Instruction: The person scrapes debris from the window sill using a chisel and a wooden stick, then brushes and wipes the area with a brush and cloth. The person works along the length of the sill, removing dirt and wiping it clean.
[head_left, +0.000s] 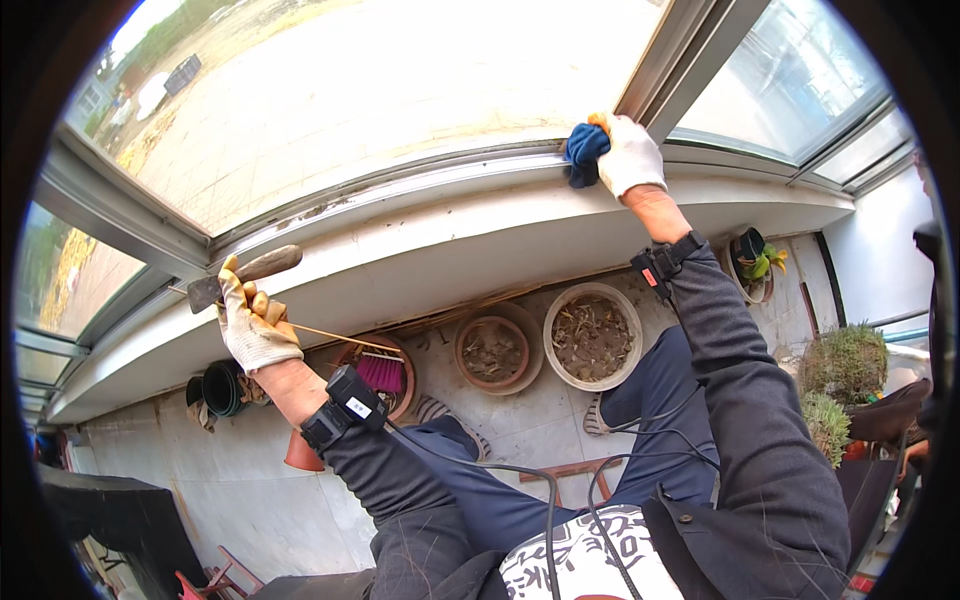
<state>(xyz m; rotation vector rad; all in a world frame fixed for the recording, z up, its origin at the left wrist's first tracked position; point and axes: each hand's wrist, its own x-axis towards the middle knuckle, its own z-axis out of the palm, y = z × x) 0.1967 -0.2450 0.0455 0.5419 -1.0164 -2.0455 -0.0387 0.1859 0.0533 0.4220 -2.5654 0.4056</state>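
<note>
My right hand (630, 154), in a white work glove with a yellow palm, grips a bunched blue cloth (586, 154) against the lower track of the window frame, beside an upright metal post. My left hand (255, 319), gloved alike, holds a small trowel-like hand tool with a worn wooden handle (271, 262) and a flat dark metal blade (204, 294). A thin wooden stick (341, 337) also passes through that hand. Dark debris lies along the window track (315, 210) between the hands. Below it runs the white windowsill (420, 229).
Under the sill stand a white pot of soil (551, 334), a nested brown pot (459, 352) and a pot holding a purple brush (380, 373). Dark empty pots (221, 388) are at left, leafy plants (844, 364) at right. A cable (480, 466) hangs between my arms.
</note>
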